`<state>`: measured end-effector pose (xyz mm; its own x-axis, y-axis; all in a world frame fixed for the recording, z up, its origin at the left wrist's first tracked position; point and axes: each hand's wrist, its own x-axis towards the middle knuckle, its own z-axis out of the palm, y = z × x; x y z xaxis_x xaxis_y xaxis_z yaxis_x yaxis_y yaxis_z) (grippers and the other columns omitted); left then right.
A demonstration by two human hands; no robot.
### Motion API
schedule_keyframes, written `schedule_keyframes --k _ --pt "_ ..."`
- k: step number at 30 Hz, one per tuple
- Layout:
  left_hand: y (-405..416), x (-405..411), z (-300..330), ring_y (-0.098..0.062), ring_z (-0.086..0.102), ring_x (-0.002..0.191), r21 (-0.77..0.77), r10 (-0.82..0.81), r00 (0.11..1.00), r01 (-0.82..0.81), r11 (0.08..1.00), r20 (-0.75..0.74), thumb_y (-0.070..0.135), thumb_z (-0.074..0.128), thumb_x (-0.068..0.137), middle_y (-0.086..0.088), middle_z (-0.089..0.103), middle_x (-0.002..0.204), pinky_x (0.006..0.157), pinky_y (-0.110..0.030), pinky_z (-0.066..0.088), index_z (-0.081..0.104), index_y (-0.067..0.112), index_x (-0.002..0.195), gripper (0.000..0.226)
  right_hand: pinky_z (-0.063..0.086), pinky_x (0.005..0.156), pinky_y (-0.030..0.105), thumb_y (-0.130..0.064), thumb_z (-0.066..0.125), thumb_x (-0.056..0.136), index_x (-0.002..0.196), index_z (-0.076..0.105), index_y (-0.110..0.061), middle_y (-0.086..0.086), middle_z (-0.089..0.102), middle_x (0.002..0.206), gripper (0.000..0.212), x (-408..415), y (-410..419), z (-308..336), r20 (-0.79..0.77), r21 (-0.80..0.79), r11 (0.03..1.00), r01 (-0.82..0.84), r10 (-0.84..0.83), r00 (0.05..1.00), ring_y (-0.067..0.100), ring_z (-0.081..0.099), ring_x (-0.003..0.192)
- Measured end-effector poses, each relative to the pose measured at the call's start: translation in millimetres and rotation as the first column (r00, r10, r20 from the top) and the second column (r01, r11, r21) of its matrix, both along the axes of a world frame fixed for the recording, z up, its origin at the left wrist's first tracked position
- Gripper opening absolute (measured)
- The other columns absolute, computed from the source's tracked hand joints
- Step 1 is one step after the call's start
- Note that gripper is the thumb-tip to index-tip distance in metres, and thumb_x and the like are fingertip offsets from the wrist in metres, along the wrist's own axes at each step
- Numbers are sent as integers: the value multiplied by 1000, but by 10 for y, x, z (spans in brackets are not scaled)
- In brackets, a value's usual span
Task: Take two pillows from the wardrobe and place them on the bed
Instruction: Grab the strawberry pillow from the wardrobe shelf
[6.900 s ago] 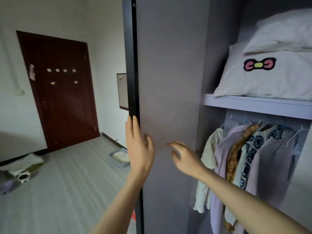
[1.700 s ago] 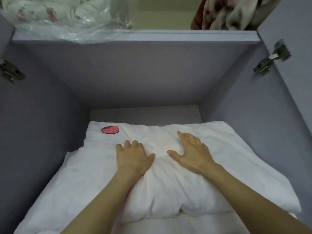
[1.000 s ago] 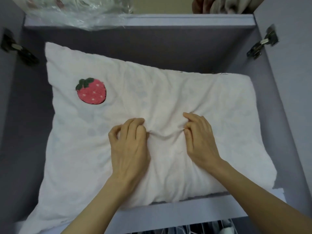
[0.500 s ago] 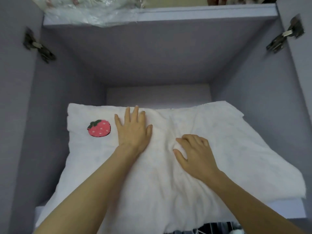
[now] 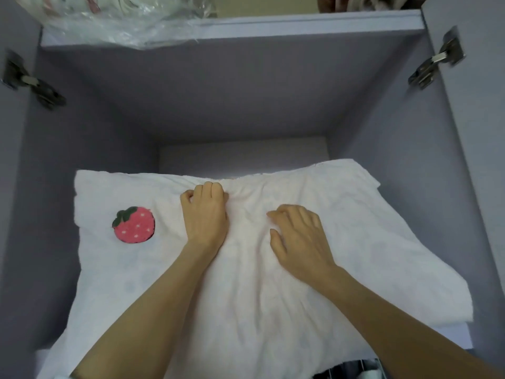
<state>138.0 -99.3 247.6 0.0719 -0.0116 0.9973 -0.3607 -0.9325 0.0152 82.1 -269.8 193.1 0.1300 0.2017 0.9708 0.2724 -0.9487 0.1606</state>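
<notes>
Both palms down on the white pillow (image 5: 246, 296) lying on the wardrobe shelf (image 5: 453, 336). Right hand (image 5: 299, 239) nearer, fingers curled, pinching fabric. Left hand (image 5: 205, 214) farther, clenched on cloth at the far edge. Strawberry patch (image 5: 134, 225) at nine o'clock from it.

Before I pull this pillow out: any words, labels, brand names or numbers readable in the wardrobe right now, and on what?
None readable.
Pillow: no text, only a strawberry patch.
Plastic-wrapped bundle on the shelf above: a printed pattern, too blurred to make out any letters.
Door hinges: no legible marking.
</notes>
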Motion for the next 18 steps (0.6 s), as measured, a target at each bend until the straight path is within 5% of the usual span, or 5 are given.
schedule_keyframes --k 5,10,14,18 --pt "143 -391 -218 -26 57 88 -21 -139 952 151 988 272 2 46 88 -10 64 93 89 -37 28 53 3 84 8 22 110 58 -29 52 87 134 43 -11 16 46 140 52 -213 63 225 31 41 999 30 -31 999 32 39 132" --pt "235 -758 -582 -15 48 89 73 -229 934 217 973 273 11 38 90 -9 66 90 89 -34 29 58 4 84 22 10 113 55 -56 33 85 142 28 -18 6 37 148 69 -529 157 535 -15 -12 997 79 -79 997 26 27 139" --pt "235 -997 -1014 -18 44 76 166 -253 926 212 963 282 20 30 98 -8 64 73 70 -31 32 45 12 80 25 40 92 43 -70 28 79 137 35 -25 4 63 122 73 -763 223 506 -356 24 991 128 -111 928 28 53 116" --pt "198 -1257 -1384 -20 42 72 275 -312 910 237 932 272 14 35 95 -9 66 71 66 -32 32 43 11 80 16 39 87 39 -67 27 83 102 61 -33 2 66 114 52 -995 238 -244 -730 77 987 142 -41 682 27 56 108"
